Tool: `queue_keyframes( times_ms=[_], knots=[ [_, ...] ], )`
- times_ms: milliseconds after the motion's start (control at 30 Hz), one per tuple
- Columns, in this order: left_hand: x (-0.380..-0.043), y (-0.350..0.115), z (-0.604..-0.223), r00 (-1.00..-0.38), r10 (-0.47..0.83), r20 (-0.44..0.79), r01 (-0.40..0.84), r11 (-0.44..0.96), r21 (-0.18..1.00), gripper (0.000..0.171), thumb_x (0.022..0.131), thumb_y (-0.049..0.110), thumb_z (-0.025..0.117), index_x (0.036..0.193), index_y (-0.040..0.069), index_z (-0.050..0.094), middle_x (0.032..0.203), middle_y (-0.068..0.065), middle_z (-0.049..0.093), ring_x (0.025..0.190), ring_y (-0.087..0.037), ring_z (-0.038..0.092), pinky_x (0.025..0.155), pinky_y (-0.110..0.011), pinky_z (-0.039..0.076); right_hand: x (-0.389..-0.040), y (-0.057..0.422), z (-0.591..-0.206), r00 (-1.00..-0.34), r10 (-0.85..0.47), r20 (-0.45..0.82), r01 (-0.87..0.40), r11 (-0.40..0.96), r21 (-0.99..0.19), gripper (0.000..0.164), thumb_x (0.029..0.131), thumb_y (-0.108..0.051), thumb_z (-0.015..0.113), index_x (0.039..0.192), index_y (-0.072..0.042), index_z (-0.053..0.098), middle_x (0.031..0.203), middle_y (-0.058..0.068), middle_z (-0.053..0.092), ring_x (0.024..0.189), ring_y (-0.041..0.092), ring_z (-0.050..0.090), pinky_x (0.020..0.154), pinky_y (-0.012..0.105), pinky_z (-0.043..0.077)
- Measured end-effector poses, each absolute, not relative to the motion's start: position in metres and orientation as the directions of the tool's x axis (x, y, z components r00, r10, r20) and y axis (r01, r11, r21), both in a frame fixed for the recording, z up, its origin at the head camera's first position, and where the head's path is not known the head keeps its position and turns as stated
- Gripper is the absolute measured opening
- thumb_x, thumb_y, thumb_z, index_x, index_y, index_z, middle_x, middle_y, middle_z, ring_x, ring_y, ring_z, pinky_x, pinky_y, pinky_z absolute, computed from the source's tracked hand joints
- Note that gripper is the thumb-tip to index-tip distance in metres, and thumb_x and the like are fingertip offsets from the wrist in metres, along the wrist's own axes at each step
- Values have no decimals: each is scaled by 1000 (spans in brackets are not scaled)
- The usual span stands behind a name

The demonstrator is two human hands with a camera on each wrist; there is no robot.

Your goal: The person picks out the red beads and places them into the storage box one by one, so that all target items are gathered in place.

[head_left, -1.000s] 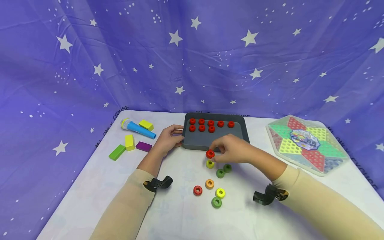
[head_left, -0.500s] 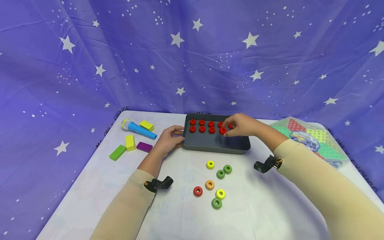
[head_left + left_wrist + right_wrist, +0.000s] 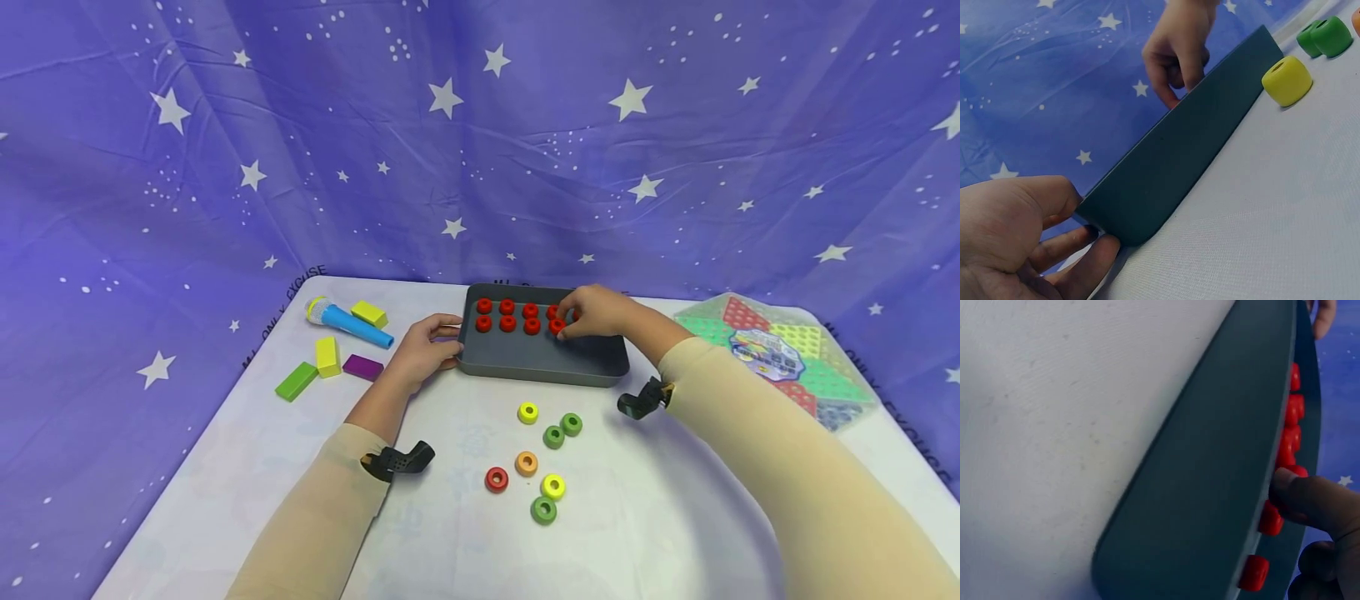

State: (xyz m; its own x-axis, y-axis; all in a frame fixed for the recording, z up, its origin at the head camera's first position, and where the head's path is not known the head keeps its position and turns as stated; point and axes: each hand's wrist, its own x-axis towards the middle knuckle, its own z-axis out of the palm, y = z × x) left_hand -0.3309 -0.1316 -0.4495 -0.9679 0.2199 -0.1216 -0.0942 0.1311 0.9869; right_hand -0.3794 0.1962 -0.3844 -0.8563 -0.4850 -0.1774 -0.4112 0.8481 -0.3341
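Note:
A dark grey tray (image 3: 540, 358) stands at the back middle of the white table, with two rows of red beads (image 3: 507, 323) inside. My right hand (image 3: 598, 308) reaches over the tray and pinches a red bead (image 3: 557, 327) at the right end of the front row. Its fingers partly cover the beads behind. Along the tray's left side, my left hand (image 3: 422, 354) rests its fingertips against the outer wall. In the left wrist view these fingers (image 3: 1094, 265) touch the tray's near corner.
In front of the tray lie loose beads: yellow (image 3: 528, 412), green (image 3: 572, 424), orange (image 3: 527, 463) and red (image 3: 497, 479). To the left are a blue toy microphone (image 3: 348, 323) and several blocks (image 3: 327, 357). At right lies a star-patterned game board (image 3: 780, 354), partly behind the right sleeve.
My right hand has carried a red bead from in front of the tray forward into it, to the end of the front row. The left hand has stayed at the tray's side.

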Motion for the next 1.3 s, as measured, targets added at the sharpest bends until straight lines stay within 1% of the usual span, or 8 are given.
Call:
queue_keyframes(
  times_ms=[133, 400, 600, 700, 833, 933, 1067, 1300],
  knots=[
    [-331, -131, -449, -967, 224, -117, -90, 128, 988, 48, 93, 0, 65, 140, 6, 56, 133, -18, 61, 107, -29, 66, 85, -39, 61, -380, 196, -387, -865, -464, -191, -398, 866, -302, 38, 83, -33, 84, 112, -10, 75, 82, 4, 65, 70, 20, 54, 62, 34, 45],
    [-332, -133, -452, -965, 228, -133, -104, 134, 986, 51, 94, 2, 65, 144, 6, 53, 139, -20, 57, 107, -27, 64, 90, -45, 59, -377, 195, -393, -873, -441, -207, -391, 888, -242, 40, 83, -40, 82, 112, -14, 76, 86, 2, 66, 75, 20, 58, 64, 34, 46],
    [-332, -133, -453, -966, 224, -132, -105, 129, 986, 50, 94, 2, 66, 142, 7, 55, 137, -19, 58, 107, -27, 65, 87, -41, 60, -376, 194, -396, -880, -432, -198, -390, 895, -219, 38, 83, -43, 82, 110, -16, 76, 80, 2, 64, 71, 20, 56, 59, 34, 44],
    [-332, -132, -453, -968, 220, -123, -96, 130, 987, 48, 93, 1, 66, 140, 7, 56, 134, -17, 60, 105, -27, 65, 86, -41, 60, -375, 194, -394, -882, -432, -188, -391, 894, -218, 42, 82, -45, 82, 111, -15, 76, 86, 3, 67, 76, 21, 59, 64, 36, 49],
    [-333, -132, -454, -969, 215, -120, -93, 133, 987, 48, 92, 1, 67, 139, 7, 57, 132, -16, 61, 105, -27, 66, 86, -41, 60, -373, 196, -383, -887, -445, -127, -400, 876, -270, 47, 82, -42, 82, 116, -11, 74, 98, 5, 72, 85, 22, 63, 75, 42, 54],
    [-333, -132, -454, -970, 210, -123, -97, 131, 987, 48, 92, 0, 66, 139, 7, 57, 132, -16, 61, 105, -27, 66, 85, -40, 61, -367, 198, -371, -889, -452, -74, -405, 850, -337, 48, 84, -38, 81, 120, -7, 72, 87, 4, 70, 78, 21, 61, 70, 40, 53],
    [-332, -132, -453, -970, 210, -121, -94, 132, 987, 48, 92, 0, 66, 139, 8, 57, 131, -16, 61, 106, -28, 65, 84, -39, 61, -348, 193, -359, -884, -465, -46, -402, 807, -432, 45, 87, -39, 79, 121, -11, 71, 69, 2, 59, 63, 19, 51, 59, 35, 43],
    [-333, -131, -452, -971, 202, -124, -97, 140, 985, 46, 92, 1, 67, 136, 10, 59, 129, -13, 62, 106, -27, 66, 83, -37, 61, -290, 161, -359, -808, -588, -32, -491, 702, -515, 39, 86, -36, 80, 116, -13, 72, 72, -6, 62, 68, 13, 56, 63, 31, 50]
  ],
)
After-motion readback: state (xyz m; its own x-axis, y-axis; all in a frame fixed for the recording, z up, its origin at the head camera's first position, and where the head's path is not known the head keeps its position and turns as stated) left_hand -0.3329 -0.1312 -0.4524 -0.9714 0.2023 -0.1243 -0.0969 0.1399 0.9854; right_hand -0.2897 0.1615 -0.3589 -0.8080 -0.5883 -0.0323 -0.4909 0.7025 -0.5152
